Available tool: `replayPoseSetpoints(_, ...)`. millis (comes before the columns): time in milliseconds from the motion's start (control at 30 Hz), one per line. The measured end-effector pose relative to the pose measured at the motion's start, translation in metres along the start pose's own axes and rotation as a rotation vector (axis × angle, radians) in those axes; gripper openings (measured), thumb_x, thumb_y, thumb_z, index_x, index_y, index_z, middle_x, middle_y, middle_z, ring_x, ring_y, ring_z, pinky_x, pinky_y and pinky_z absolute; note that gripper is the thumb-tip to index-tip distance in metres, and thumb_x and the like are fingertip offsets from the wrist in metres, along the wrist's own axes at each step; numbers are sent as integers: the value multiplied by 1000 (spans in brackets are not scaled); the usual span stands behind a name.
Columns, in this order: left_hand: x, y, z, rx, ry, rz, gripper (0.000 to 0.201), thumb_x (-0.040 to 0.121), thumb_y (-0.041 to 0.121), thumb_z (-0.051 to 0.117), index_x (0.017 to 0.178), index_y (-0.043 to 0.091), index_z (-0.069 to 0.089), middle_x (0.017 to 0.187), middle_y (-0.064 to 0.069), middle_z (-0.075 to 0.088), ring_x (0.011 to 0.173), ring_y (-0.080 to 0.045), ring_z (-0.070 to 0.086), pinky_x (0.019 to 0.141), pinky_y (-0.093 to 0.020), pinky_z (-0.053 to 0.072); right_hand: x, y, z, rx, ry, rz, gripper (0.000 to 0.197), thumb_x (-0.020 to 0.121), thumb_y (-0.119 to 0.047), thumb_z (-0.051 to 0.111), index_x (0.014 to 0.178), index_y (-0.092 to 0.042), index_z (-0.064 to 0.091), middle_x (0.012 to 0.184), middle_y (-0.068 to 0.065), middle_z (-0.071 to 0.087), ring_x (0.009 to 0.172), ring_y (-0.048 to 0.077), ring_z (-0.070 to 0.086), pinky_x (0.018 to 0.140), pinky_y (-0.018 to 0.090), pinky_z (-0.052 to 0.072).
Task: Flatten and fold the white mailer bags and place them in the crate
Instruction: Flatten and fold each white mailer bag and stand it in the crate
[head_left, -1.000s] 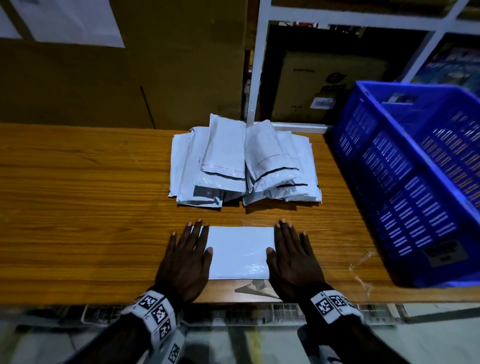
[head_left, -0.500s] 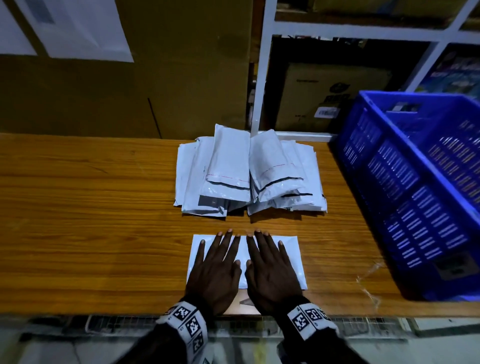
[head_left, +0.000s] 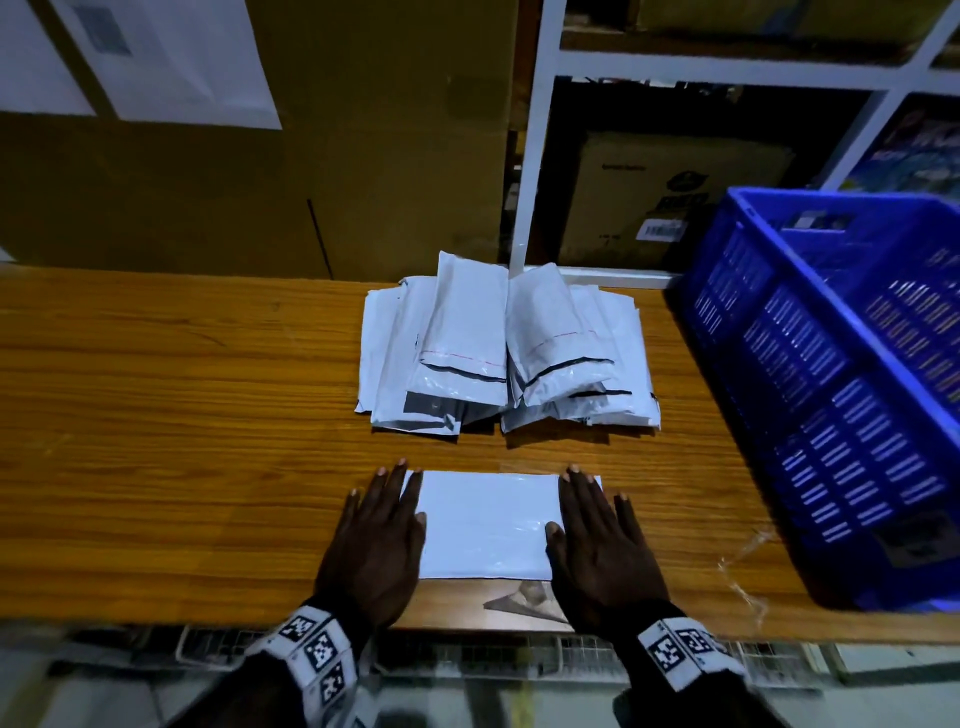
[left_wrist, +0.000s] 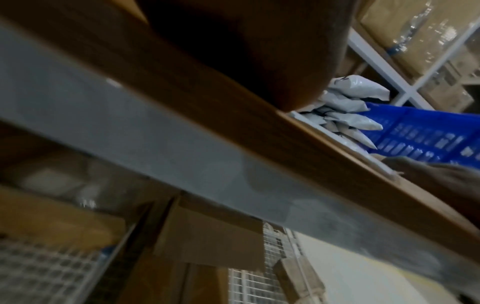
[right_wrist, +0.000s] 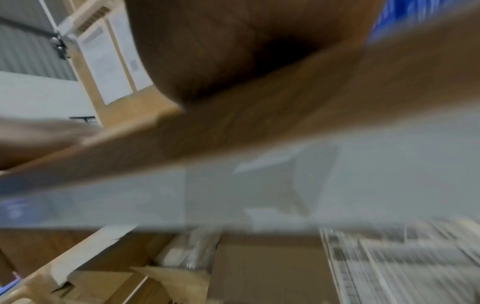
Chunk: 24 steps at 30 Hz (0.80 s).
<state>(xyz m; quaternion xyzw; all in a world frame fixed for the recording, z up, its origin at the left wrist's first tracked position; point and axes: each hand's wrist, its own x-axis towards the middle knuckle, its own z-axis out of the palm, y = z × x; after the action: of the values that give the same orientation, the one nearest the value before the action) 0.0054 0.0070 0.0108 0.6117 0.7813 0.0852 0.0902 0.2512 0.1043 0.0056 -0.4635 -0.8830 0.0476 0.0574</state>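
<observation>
A flat white mailer bag (head_left: 485, 522) lies on the wooden table (head_left: 171, 441) near its front edge. My left hand (head_left: 376, 530) presses flat on the bag's left end, fingers straight. On the bag's right end my right hand (head_left: 597, 535) lies flat the same way. Behind them sits a pile of several white mailer bags (head_left: 506, 348), also seen in the left wrist view as a pile of bags (left_wrist: 348, 111). The blue crate (head_left: 831, 384) stands at the table's right end. Both wrist views are blurred and show mostly the table edge.
A scrap of clear tape (head_left: 745, 571) lies by the crate's near corner. A torn patch (head_left: 524, 597) marks the table's front edge. Cardboard boxes (head_left: 363, 156) and a white shelf frame (head_left: 540, 156) stand behind the table. Bare wood stretches to the left.
My hands, side by side at the bag's middle half a second ago, have slid apart to its two ends. A second ago they were also at the ends.
</observation>
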Motion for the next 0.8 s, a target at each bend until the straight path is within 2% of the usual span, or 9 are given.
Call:
replayPoseSetpoints(33,0,-3,-1,-6,-11,10,82,83,60,-22,154,25,-2,157,7,-15,144,-11,-16,115,-33,-12,0,1,-4,-10,17,4,66,101,-45,7,152,-7,27,159,8,16,147,25,21,116,43,5)
replayPoseSetpoints(67,1,-1,-2,-25,-4,20,82,85,60,-19,154,19,2,157,4,-11,145,-14,-12,117,-33,-10,2,-2,-8,2,25,5,66,101,-43,9,151,-5,27,159,10,16,147,27,21,116,44,4)
replayPoseSetpoints(167,8,23,-2,-37,33,108,61,98,37,16,150,6,29,157,-8,19,146,-24,18,116,-41,9,11,-30,-9,75,29,-77,61,100,-36,16,153,-5,21,161,11,7,149,25,10,118,43,0)
replayPoseSetpoints(267,14,48,9,-54,14,212,54,100,31,20,142,6,44,151,-12,38,138,-29,38,108,-43,20,13,-53,-2,104,-53,-127,57,99,-31,23,145,-1,39,155,15,30,143,29,30,113,44,14)
replayPoseSetpoints(367,13,53,20,-38,-7,220,57,102,34,13,146,9,39,154,-8,32,142,-26,32,111,-42,18,9,-52,8,114,-41,-139,58,102,-33,14,147,-4,38,155,13,30,146,26,25,113,44,17)
replayPoseSetpoints(467,10,51,22,-6,14,204,55,101,35,22,149,14,33,157,-3,26,145,-20,24,112,-41,16,9,-50,9,113,1,-144,57,101,-34,22,151,-7,31,159,9,24,148,21,16,116,44,13)
replayPoseSetpoints(667,5,26,17,19,23,122,59,100,42,13,152,17,27,158,1,22,145,-16,22,114,-38,10,-4,-19,7,98,12,-54,59,102,-40,18,154,-12,19,162,2,13,149,15,8,119,44,11)
replayPoseSetpoints(733,0,8,14,17,39,81,61,99,43,14,152,16,26,158,2,20,145,-16,22,115,-37,8,-11,3,5,74,16,0,60,101,-40,18,154,-12,20,161,2,13,149,17,11,118,41,7)
replayPoseSetpoints(800,-3,-10,10,2,57,46,63,98,44,12,153,14,24,158,2,18,145,-17,21,115,-35,4,-15,18,-1,48,-2,58,61,100,-38,20,152,-7,27,159,8,21,146,23,22,116,39,7)
